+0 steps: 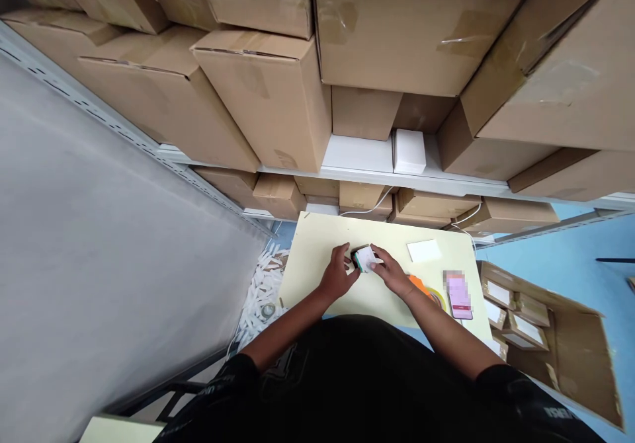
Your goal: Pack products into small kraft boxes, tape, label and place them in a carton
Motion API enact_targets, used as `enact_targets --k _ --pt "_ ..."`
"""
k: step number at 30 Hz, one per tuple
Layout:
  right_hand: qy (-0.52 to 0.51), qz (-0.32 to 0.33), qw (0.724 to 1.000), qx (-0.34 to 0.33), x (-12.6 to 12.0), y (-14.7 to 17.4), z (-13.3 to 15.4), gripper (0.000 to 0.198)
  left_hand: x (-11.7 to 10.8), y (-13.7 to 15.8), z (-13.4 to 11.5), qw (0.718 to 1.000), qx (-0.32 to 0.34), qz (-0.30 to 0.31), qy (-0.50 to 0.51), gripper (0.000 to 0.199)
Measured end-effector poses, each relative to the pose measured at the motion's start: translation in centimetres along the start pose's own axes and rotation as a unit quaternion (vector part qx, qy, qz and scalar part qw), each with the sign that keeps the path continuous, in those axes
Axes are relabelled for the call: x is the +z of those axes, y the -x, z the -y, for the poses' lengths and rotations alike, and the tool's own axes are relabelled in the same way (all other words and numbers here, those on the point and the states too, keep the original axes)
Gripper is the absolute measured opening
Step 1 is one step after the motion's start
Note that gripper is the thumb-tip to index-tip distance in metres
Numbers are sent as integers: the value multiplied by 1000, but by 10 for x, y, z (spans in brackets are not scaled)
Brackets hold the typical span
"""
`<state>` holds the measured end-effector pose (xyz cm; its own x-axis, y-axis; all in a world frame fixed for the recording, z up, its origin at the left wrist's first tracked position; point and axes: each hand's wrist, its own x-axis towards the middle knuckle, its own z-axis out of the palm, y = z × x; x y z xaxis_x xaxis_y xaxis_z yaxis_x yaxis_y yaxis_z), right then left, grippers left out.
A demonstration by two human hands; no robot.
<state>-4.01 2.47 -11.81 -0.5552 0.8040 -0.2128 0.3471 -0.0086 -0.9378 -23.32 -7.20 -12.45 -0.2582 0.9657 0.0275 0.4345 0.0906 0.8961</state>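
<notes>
A small white box (366,259) with a green edge is held a little above the pale tabletop. My right hand (391,274) grips its right side, thumb on the near part and fingers at the far edge. On the opposite side is my left hand (337,276), its fingers curved and apart, the thumb tip close to the box's green edge. Whether that thumb touches it, I cannot tell. The left side of the box looks dark, partly behind my left fingers. To the right of my right hand lie an orange object (419,284) and a yellow tape roll (437,297).
On the pale table (312,244) lie a white flat card or box (424,250) and a phone (459,296). Shelves of cardboard boxes (278,99) rise behind. An open carton (578,337) with smaller boxes stands right; white scraps (262,291) lie left, beside a grey wall.
</notes>
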Motion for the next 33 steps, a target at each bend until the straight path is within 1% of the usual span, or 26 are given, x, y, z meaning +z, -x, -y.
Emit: enact_targets --k 1,3,5,6,9,10,11,12,13,15,16,19,21,24,27,29,31,33 --pt "6 -6 1000 7 0 -2 -1 71 -1 -7 0 1000 8 12 0 69" --pt "23 -28 999 25 -1 -5 -3 72 -2 -18 0 999 26 44 -6 62" --pt "41 -49 997 37 -1 -5 -3 75 -3 -27 -1 997 38 63 -14 56" --pt "54 -52 996 37 -1 -5 -2 79 -3 -29 -1 997 43 67 -19 57" --pt "108 -51 993 13 1 -4 3 101 -3 -36 -2 995 59 77 -33 64" --pt "124 -53 991 6 1 -4 4 104 -3 -37 -2 994 64 78 -37 66" --pt "133 -59 989 -1 2 -5 5 102 -3 -39 -2 994 68 77 -40 67" --pt "132 -67 989 -8 2 -6 5 95 -3 -40 -2 994 71 75 -41 67" --pt "118 -76 990 -13 2 -8 4 86 -4 -41 -2 994 73 72 -42 67" --pt "54 -93 994 -5 0 -12 0 68 -4 -43 -2 993 81 71 -49 66" --pt "8 -103 995 12 -1 -15 -3 65 -4 -43 -1 992 89 72 -58 62" --pt "-121 -125 982 73 -6 -19 -13 71 -4 -44 4 985 120 72 -99 43" --pt "-151 -116 979 76 -8 -19 -16 71 -3 -44 7 982 134 68 -111 35" --pt "-117 -85 988 52 -9 -18 -12 65 -1 -44 9 985 127 64 -93 36" --pt "-28 -73 995 54 -5 -19 -2 63 1 -43 10 991 101 69 -62 41" --pt "33 -76 995 59 0 -20 3 73 2 -42 11 993 80 70 -50 52" --pt "71 -82 992 60 6 -22 5 83 3 -41 12 994 68 64 -48 66" --pt "91 -84 990 60 10 -22 4 85 2 -40 12 993 83 64 -56 71"
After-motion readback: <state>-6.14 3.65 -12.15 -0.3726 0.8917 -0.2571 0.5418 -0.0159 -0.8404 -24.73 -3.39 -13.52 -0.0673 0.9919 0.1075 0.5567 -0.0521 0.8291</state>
